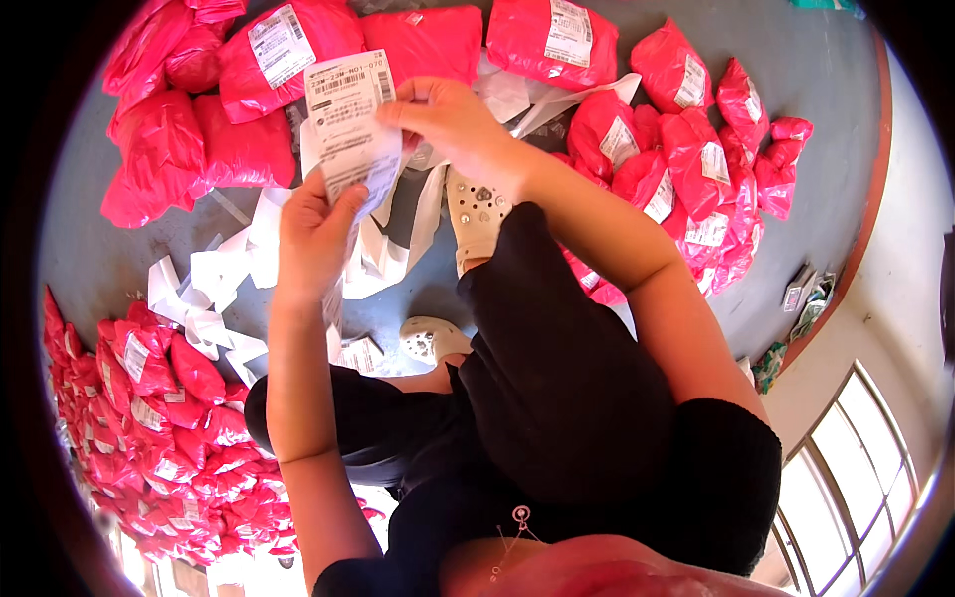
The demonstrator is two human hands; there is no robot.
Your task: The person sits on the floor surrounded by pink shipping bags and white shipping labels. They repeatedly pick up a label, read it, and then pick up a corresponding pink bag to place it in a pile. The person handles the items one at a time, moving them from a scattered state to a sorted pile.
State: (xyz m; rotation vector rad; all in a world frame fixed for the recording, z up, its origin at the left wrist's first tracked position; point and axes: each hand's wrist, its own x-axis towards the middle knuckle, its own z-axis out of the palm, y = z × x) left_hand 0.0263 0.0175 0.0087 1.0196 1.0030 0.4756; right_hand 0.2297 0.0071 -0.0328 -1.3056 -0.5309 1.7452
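Observation:
A strip of white printed shipping labels (347, 127) is held up between both hands, over the floor in front of me. My left hand (317, 224) pinches its lower part between thumb and fingers. At the upper right edge, my right hand (448, 123) grips the strip with thumb and forefinger. More of the strip seems to hang down behind my left wrist. Just beyond the labels lie pink plastic mailer bags, among them a labelled one (283, 56) and one with no shipping label in sight (425, 45).
Long curls of white backing paper (224, 276) litter the grey floor (246, 205). A heap of labelled pink parcels (671, 172) lies on the right, and a larger pile (171, 440) at lower left. My cream clogs (477, 213) stand between them. A white wall (850, 306) borders the right.

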